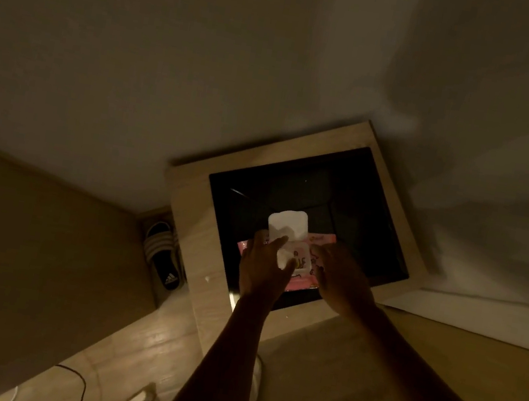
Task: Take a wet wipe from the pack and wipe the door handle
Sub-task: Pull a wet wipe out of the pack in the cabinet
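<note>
- the pack [304, 277] lies flat on the dark top of a small table [190, 223] set against the wall [210, 53]; its pink wrapper shows between and beside the two hands.
- the white lid [287, 223] stands flipped up at the far side of the pack, so the opening beneath is uncovered, likely to let a wipe come out.
- the left hand [264, 269] sits over the opening with fingers curled loosely; thumb and forefinger seem to pinch a pale wipe [283, 258] at the mouth, though the dim light leaves the hold uncertain.
- the right hand [342, 278] rests on the right part of the pack, fingers spread and fairly flat, gripping nothing; it probably pins the pack down so it does not lift with the wipe.
- the task looks to be at its first step: the wipe is not yet free of the pack.
- no door handle is in view, so the wiping is yet to come.
- a sandal [163, 253] stands in the gap left of the table, and a thin cable [76, 375] crosses the floor [137, 336] nearer the person.
</note>
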`<state>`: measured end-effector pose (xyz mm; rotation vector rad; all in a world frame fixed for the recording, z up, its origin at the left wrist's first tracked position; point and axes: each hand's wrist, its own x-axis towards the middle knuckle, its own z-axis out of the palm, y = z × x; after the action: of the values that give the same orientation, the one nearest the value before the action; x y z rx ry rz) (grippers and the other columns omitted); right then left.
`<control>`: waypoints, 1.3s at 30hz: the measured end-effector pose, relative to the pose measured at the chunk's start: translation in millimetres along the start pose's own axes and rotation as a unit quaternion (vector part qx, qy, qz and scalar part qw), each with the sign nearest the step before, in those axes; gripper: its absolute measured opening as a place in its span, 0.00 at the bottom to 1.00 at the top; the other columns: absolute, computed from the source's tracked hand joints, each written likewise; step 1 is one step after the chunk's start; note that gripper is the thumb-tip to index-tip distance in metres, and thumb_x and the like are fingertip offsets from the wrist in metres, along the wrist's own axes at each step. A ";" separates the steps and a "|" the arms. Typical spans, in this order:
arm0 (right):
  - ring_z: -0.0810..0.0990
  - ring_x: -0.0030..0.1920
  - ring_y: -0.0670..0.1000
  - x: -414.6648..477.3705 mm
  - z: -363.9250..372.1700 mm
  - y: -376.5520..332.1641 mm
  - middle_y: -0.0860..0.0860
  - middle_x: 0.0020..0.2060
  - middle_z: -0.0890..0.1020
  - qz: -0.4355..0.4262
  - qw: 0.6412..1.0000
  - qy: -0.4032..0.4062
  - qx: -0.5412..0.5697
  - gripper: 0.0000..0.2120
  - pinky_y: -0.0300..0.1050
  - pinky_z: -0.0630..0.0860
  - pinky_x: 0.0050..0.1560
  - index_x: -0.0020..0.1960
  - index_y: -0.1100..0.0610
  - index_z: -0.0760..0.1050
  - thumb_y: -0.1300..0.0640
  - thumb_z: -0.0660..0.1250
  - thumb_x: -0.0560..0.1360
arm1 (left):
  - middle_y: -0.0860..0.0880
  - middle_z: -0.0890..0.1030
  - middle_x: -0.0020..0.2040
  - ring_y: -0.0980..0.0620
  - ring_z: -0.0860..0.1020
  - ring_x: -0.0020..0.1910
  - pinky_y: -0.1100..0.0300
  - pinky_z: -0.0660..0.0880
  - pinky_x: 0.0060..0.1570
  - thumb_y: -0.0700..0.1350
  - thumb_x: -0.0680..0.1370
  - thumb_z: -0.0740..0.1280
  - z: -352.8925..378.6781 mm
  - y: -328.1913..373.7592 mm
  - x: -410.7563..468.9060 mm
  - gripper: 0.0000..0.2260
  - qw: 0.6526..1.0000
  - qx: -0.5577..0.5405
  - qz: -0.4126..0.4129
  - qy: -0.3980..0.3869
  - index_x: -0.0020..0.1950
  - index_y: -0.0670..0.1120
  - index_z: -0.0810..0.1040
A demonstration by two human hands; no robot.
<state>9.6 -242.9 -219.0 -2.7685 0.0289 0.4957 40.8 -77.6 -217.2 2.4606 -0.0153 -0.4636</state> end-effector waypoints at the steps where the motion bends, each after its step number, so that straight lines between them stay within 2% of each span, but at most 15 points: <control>1: 0.77 0.60 0.53 0.2 -1.2 -0.4 0.55 0.63 0.76 0.002 1.000 0.000 0.001 0.21 0.45 0.79 0.56 0.70 0.55 0.67 0.56 0.65 0.78 | 0.47 0.72 0.67 0.49 0.73 0.65 0.53 0.78 0.59 0.52 0.74 0.70 0.2 -1.4 0.7 0.22 1.000 -0.012 -0.002 0.004 0.66 0.52 0.73; 5: 0.76 0.62 0.52 7.2 -5.3 -4.6 0.54 0.65 0.75 -0.007 1.000 -0.003 0.008 0.22 0.46 0.78 0.58 0.71 0.54 0.67 0.56 0.65 0.78 | 0.49 0.73 0.67 0.51 0.75 0.63 0.60 0.76 0.57 0.48 0.75 0.70 -0.7 -12.0 4.4 0.21 1.000 -0.031 0.001 0.000 0.67 0.52 0.73; 9: 0.73 0.65 0.52 21.7 -8.6 -16.7 0.53 0.67 0.72 -0.025 0.998 -0.019 0.047 0.21 0.47 0.74 0.63 0.71 0.50 0.68 0.56 0.63 0.79 | 0.50 0.72 0.67 0.52 0.74 0.64 0.59 0.74 0.59 0.49 0.76 0.68 -2.6 -19.4 9.1 0.19 1.000 -0.007 0.001 -0.020 0.67 0.53 0.73; 13: 0.71 0.64 0.53 31.6 -5.1 -27.8 0.54 0.64 0.72 -0.043 0.998 -0.050 0.015 0.18 0.50 0.72 0.64 0.68 0.47 0.70 0.50 0.64 0.78 | 0.50 0.73 0.66 0.51 0.75 0.63 0.57 0.75 0.60 0.48 0.77 0.67 -6.7 -27.5 10.4 0.18 0.999 -0.005 -0.011 -0.032 0.66 0.52 0.74; 18: 0.72 0.65 0.51 32.2 -3.1 -32.2 0.53 0.64 0.73 -0.023 0.999 -0.027 0.024 0.16 0.48 0.70 0.66 0.65 0.49 0.74 0.49 0.66 0.78 | 0.49 0.72 0.67 0.51 0.74 0.64 0.59 0.75 0.60 0.49 0.77 0.67 -13.6 -34.1 11.5 0.19 0.998 0.012 0.023 -0.051 0.67 0.51 0.73; 22: 0.74 0.63 0.50 34.4 0.6 -32.5 0.53 0.63 0.75 -0.028 0.999 -0.033 0.019 0.15 0.42 0.72 0.63 0.64 0.53 0.75 0.49 0.62 0.80 | 0.49 0.71 0.68 0.51 0.74 0.64 0.57 0.76 0.62 0.49 0.78 0.67 -14.5 -34.1 10.0 0.19 0.998 0.004 0.018 -0.056 0.69 0.51 0.72; 24: 0.76 0.59 0.49 34.5 1.1 -32.8 0.52 0.60 0.77 -0.013 0.999 -0.031 0.038 0.14 0.41 0.73 0.59 0.60 0.54 0.77 0.49 0.60 0.81 | 0.49 0.71 0.67 0.51 0.74 0.63 0.58 0.76 0.61 0.49 0.78 0.67 -14.9 -33.4 9.7 0.19 0.998 0.014 0.019 -0.054 0.69 0.51 0.72; 27: 0.79 0.48 0.45 33.6 -3.7 -33.4 0.50 0.49 0.81 0.022 0.993 -0.018 0.117 0.14 0.33 0.71 0.49 0.54 0.56 0.79 0.48 0.60 0.80 | 0.48 0.70 0.67 0.51 0.75 0.63 0.59 0.77 0.60 0.49 0.77 0.67 -15.8 -34.0 8.2 0.20 0.998 0.023 0.024 -0.046 0.69 0.50 0.72; 29: 0.75 0.37 0.37 33.3 -10.1 -33.2 0.43 0.38 0.78 0.044 0.986 -0.021 0.158 0.17 0.29 0.68 0.39 0.51 0.57 0.79 0.46 0.58 0.80 | 0.48 0.70 0.68 0.51 0.74 0.64 0.59 0.77 0.60 0.49 0.77 0.67 -16.0 -33.4 6.6 0.21 0.998 0.037 0.027 -0.045 0.70 0.50 0.70; 30: 0.74 0.35 0.37 32.7 -12.6 -33.4 0.42 0.36 0.76 0.050 0.985 -0.024 0.166 0.15 0.30 0.67 0.37 0.50 0.57 0.78 0.47 0.59 0.81 | 0.48 0.69 0.69 0.51 0.74 0.64 0.58 0.77 0.60 0.49 0.77 0.67 -16.3 -33.0 5.7 0.22 0.998 0.042 0.026 -0.047 0.70 0.50 0.70; 33: 0.77 0.34 0.48 23.7 -17.4 -35.3 0.51 0.35 0.78 0.068 0.977 -0.003 0.203 0.12 0.35 0.71 0.37 0.48 0.61 0.77 0.54 0.61 0.81 | 0.47 0.67 0.70 0.50 0.73 0.65 0.56 0.77 0.61 0.49 0.78 0.66 -19.8 -32.0 3.9 0.22 0.996 0.062 0.021 -0.064 0.72 0.51 0.68; 34: 0.77 0.34 0.49 20.4 -17.8 -36.4 0.52 0.35 0.78 0.075 0.974 0.011 0.216 0.11 0.36 0.72 0.37 0.48 0.62 0.77 0.55 0.61 0.81 | 0.47 0.66 0.71 0.50 0.73 0.65 0.56 0.77 0.61 0.49 0.79 0.65 -20.2 -32.2 4.3 0.22 0.995 0.073 0.019 -0.072 0.72 0.52 0.67; 37: 0.77 0.37 0.43 7.9 -26.2 -42.4 0.48 0.38 0.78 0.095 0.966 0.053 0.233 0.10 0.30 0.71 0.39 0.50 0.62 0.78 0.55 0.64 0.79 | 0.45 0.65 0.72 0.49 0.73 0.65 0.55 0.77 0.61 0.49 0.79 0.64 -25.5 -29.6 5.0 0.22 0.991 0.100 0.027 -0.089 0.73 0.52 0.66; 39: 0.80 0.41 0.44 1.6 -32.0 -44.1 0.49 0.41 0.81 0.116 0.960 0.072 0.246 0.10 0.33 0.75 0.43 0.52 0.61 0.78 0.54 0.64 0.79 | 0.44 0.63 0.73 0.48 0.72 0.67 0.54 0.76 0.62 0.48 0.80 0.63 -29.0 -26.6 4.8 0.23 0.987 0.120 0.033 -0.103 0.74 0.52 0.64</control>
<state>25.2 -211.5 -177.3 -2.3103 0.4526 0.2895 52.3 -39.8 -212.8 2.6251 -0.2508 -0.7214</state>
